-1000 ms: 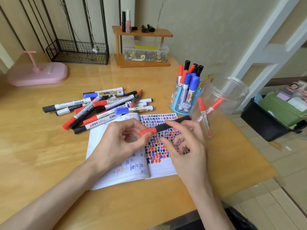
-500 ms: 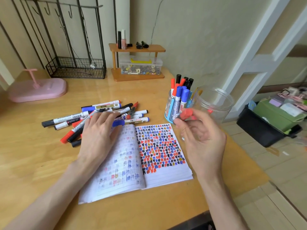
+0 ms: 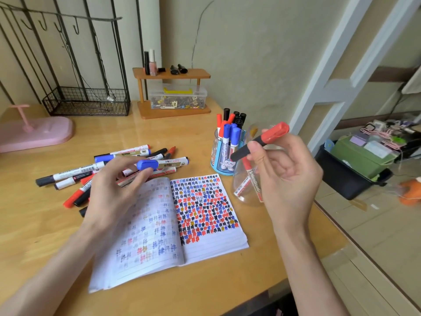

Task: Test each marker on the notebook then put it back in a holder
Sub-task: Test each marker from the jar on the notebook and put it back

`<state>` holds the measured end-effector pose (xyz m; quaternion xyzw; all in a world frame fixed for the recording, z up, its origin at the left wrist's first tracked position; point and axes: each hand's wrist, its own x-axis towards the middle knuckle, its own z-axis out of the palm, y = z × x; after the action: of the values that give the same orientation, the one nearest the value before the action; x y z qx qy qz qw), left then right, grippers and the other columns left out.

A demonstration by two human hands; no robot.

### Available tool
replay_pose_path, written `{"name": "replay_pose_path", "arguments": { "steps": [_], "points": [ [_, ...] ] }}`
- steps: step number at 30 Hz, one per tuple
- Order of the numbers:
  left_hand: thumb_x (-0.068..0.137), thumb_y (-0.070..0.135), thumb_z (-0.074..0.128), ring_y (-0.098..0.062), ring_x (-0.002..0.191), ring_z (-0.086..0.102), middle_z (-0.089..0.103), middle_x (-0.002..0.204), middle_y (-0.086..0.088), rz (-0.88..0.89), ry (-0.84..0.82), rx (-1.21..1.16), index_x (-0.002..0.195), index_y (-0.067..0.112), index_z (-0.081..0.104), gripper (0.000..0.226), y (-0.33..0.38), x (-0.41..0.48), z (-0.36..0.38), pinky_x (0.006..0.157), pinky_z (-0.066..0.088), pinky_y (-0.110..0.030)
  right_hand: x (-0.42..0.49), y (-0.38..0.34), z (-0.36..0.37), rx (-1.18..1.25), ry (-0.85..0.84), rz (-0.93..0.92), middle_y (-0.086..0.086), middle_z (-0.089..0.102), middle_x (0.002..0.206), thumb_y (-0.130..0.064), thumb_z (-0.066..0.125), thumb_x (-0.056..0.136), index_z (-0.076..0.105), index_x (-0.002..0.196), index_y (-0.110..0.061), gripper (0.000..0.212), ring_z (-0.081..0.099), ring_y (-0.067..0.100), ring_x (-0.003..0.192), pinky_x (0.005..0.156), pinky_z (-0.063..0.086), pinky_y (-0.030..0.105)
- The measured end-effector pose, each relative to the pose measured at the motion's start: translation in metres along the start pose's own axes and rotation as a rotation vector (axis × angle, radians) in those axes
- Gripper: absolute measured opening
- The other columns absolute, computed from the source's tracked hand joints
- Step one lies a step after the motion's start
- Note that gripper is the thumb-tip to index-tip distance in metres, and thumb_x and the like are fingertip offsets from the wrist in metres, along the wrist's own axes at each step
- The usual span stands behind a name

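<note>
The red-capped marker (image 3: 262, 142), pinched in the right hand (image 3: 289, 179) above the clear jar (image 3: 248, 198) holding two red markers (image 3: 251, 176), was judged best lowered cap-up and gently, while one blue-capped marker (image 3: 147, 164) was pinched by the left hand (image 3: 114, 190) beside the single notebook (image 3: 205, 236); two holders were counted, this jar and the blue holder (image 3: 224, 165)

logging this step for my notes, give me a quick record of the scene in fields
left grip: pinches blue-capped marker at the loose pile
right grip: holds red-capped marker above clear jar
clear jar: at least one red marker inside
blue holder: blue, red and black markers upright
notebook: open, right page crowded with test marks
</note>
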<state>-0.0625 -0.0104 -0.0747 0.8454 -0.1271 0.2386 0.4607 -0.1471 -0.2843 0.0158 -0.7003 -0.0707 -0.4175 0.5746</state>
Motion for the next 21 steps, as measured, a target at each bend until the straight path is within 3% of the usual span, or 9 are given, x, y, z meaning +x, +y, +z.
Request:
{"name": "replay_pose_path", "arguments": {
  "steps": [3,6,12,15,21],
  "points": [
    [0.092,0.023,0.075,-0.009,0.091,0.074,0.08,0.103,0.009,-0.123,0.003,-0.353,0.111,0.018,0.077,0.02,0.019,-0.004,0.002,0.084,0.058,-0.031,0.007,-0.002,-0.003,-0.023,0.014,-0.006,0.0,0.077,0.098,-0.008,0.079,0.093,0.069,0.105,-0.01,0.016,0.077,0.017,0.082,0.073,0.058,0.026],
    [0.091,0.017,0.073,-0.012,0.093,0.077,0.081,0.102,0.006,-0.177,-0.085,-0.505,0.112,0.013,0.076,0.021,0.038,-0.014,0.012,0.087,0.058,-0.019,0.009,-0.002,-0.004,-0.045,0.015,0.005,-0.003,0.077,0.095,-0.012,0.079,0.093,0.07,0.106,-0.011,0.015,0.076,0.02,0.081,0.07,0.059,0.029],
    [0.091,0.013,0.07,-0.023,0.093,0.078,0.08,0.101,-0.005,-0.169,-0.273,-0.609,0.109,0.005,0.073,0.02,0.051,-0.03,0.031,0.091,0.059,-0.029,0.018,-0.01,-0.007,-0.03,0.047,-0.01,-0.013,0.074,0.087,-0.013,0.079,0.094,0.069,0.102,-0.013,0.013,0.073,0.009,0.075,0.063,0.052,0.017],
    [0.09,0.013,0.07,-0.024,0.089,0.078,0.081,0.097,-0.006,-0.164,-0.306,-0.62,0.108,0.005,0.072,0.02,0.057,-0.034,0.034,0.087,0.061,-0.028,0.026,-0.01,-0.011,-0.05,0.076,-0.021,-0.013,0.074,0.092,-0.018,0.078,0.095,0.069,0.103,-0.016,0.013,0.072,0.009,0.081,0.066,0.051,0.02],
    [0.088,0.017,0.072,-0.024,0.089,0.078,0.081,0.098,-0.004,-0.17,-0.325,-0.628,0.101,0.021,0.078,0.015,0.063,-0.038,0.037,0.087,0.061,-0.03,0.037,-0.002,-0.02,0.003,0.174,-0.035,-0.001,0.071,0.091,-0.016,0.077,0.096,0.067,0.105,-0.005,0.018,0.066,0.006,0.08,0.071,0.048,0.018]
  ]
}}
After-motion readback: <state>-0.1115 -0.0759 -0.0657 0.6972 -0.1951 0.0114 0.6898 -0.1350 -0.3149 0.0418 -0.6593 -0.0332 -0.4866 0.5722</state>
